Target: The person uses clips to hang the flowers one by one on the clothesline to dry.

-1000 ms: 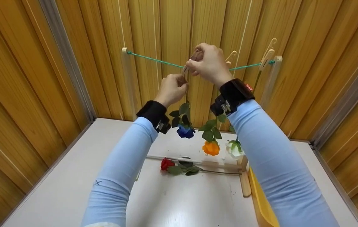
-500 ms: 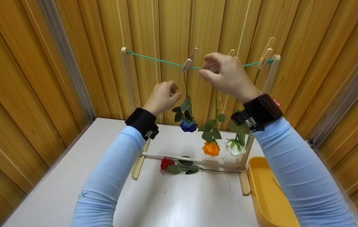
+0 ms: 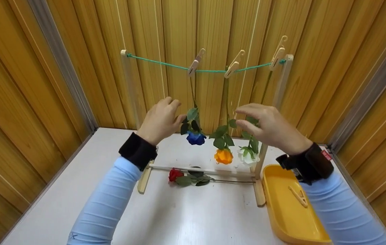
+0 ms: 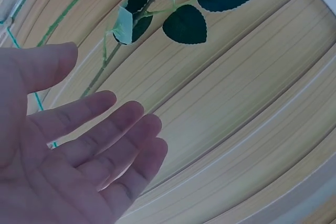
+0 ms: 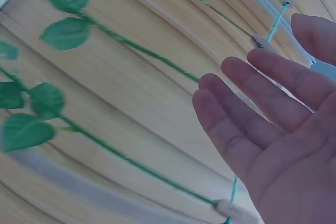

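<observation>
My left hand [image 3: 160,120] is in the air just left of the blue rose [image 3: 196,138], fingers loosely extended and holding nothing. My right hand [image 3: 269,126], also free of any object, hovers before the white rose [image 3: 248,156] and covers part of its stem. Head down from a green line [image 3: 158,62] hang the blue, orange [image 3: 223,156] and white roses. One clothespin grips each stem: a pinkish one [image 3: 193,68] for the blue rose, cream ones [image 3: 231,70] for the others. The left wrist view shows the open palm [image 4: 68,171] beside dark leaves [image 4: 185,23].
A red rose [image 3: 175,175] lies on the white table [image 3: 193,217] by the rack's lower bar [image 3: 203,170]. To the right stands a yellow tray [image 3: 274,211] containing a loose clothespin [image 3: 298,196]. Wooden posts [image 3: 283,81] carry the line; panelled walls enclose the table.
My right hand has let go of the pinkish clothespin and moved down and right. My left hand has released the blue rose's stem and dropped left. The blue rose now hangs freely.
</observation>
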